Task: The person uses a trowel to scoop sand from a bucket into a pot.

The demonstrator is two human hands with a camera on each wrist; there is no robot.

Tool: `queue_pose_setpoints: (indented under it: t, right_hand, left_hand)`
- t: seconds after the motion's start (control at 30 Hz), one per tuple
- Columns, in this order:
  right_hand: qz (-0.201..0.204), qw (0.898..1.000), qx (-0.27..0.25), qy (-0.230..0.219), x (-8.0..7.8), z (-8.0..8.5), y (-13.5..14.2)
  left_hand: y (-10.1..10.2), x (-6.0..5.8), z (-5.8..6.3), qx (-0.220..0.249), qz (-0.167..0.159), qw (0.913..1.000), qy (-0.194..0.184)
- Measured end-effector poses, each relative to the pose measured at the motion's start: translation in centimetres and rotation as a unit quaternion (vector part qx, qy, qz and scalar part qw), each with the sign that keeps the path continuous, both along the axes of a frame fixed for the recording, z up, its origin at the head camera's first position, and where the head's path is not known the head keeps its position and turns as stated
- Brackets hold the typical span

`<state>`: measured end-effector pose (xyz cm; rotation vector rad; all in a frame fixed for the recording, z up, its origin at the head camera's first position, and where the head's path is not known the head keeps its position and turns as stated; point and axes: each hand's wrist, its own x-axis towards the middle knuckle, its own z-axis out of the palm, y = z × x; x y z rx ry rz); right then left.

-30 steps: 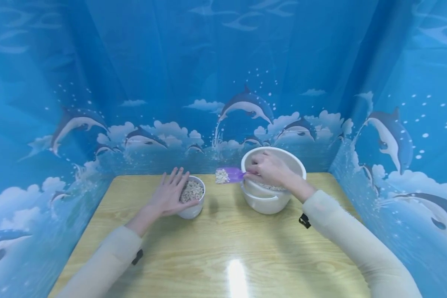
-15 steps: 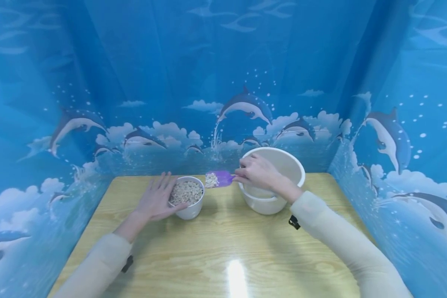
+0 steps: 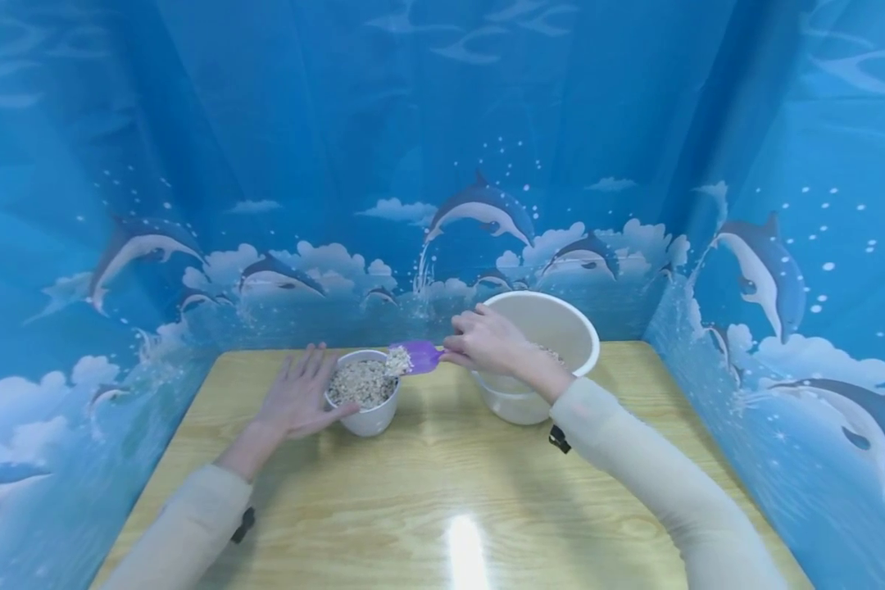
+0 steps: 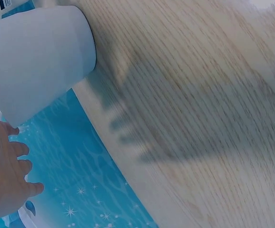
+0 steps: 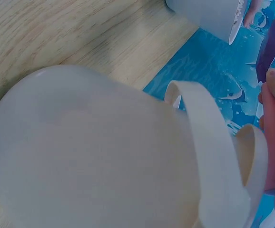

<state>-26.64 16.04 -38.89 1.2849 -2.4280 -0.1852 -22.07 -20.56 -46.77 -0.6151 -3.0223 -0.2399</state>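
Note:
My right hand (image 3: 490, 342) grips the handle of a small purple scoop (image 3: 422, 356) bearing a heap of pale oat-like flakes. The scoop's tip is over the right rim of a white cup (image 3: 369, 421), which is filled near the brim with similar flakes (image 3: 357, 385). Against the cup's left side, my left hand (image 3: 291, 401) is spread with straight fingers and thumb. The left wrist view shows the cup's wall (image 4: 37, 61) beside the fingertips (image 4: 21, 149). Below my right forearm stands a white bucket (image 3: 516, 406) with more flakes inside, partly hidden by that hand.
The wooden table (image 3: 413, 492) carries the cup and bucket near its far edge. A blue dolphin-print curtain (image 3: 442, 164) encloses the back and both sides. The bucket's carrying handle (image 5: 204, 137) hangs on its near side.
My right hand has carried the loaded scoop left, out of the bucket and over to the cup's rim. My left hand has shifted slightly left and down, still at the cup's side.

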Motion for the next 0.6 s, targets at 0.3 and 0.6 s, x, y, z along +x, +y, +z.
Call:
queue_pose_setpoints:
  t: [0.3,0.6]
  right_hand:
    - [0.001,0.999,0.027,0.016,-0.5,-0.1,-1.6]
    - [-0.001,0.998,0.052,0.032,-1.2,0.0,-2.9]
  left_hand:
    - [-0.1,-0.1,-0.2,-0.003,0.001,1.0,0.007]
    - [-0.3,-0.2,-0.4,-0.011,0.001,0.9999,0.009]
